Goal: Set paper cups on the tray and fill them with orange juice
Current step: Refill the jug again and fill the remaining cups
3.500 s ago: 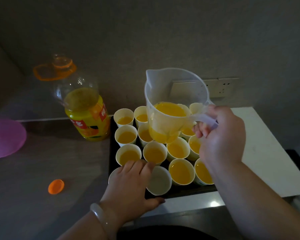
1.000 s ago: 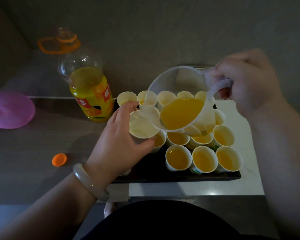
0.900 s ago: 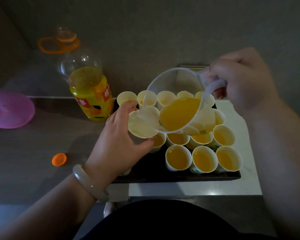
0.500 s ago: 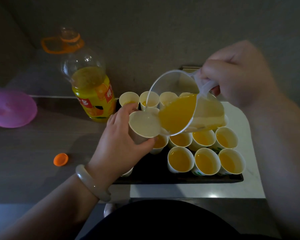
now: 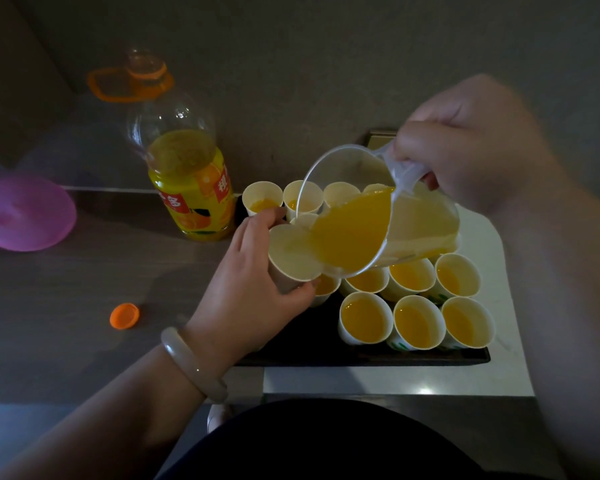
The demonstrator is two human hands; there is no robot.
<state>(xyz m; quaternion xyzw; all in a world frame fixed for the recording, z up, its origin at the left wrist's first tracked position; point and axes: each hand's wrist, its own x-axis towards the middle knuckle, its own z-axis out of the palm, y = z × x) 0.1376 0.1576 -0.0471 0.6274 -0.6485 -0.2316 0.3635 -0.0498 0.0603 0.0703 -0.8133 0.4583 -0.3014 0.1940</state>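
My left hand [image 5: 246, 292] grips a white paper cup [image 5: 290, 259], lifted above the left side of the black tray [image 5: 361, 356]. My right hand [image 5: 471, 147] holds the handle of a clear plastic pitcher [image 5: 371, 216], tipped steeply to the left. Its orange juice has run up to the spout, which sits over the cup's rim. Several paper cups [image 5: 418, 322] filled with juice stand in rows on the tray; the pitcher hides some of them.
An open juice bottle [image 5: 191, 188], partly full, stands left of the tray by the wall. Its orange cap [image 5: 124, 315] lies on the dark counter. A pink plastic lid [image 5: 25, 213] lies at far left. The tray rests on a white surface [image 5: 395, 379].
My left hand picked up an empty cup from the tray's front left and raised it. My right hand has tipped the pitcher further, and the juice has slid toward the spout.
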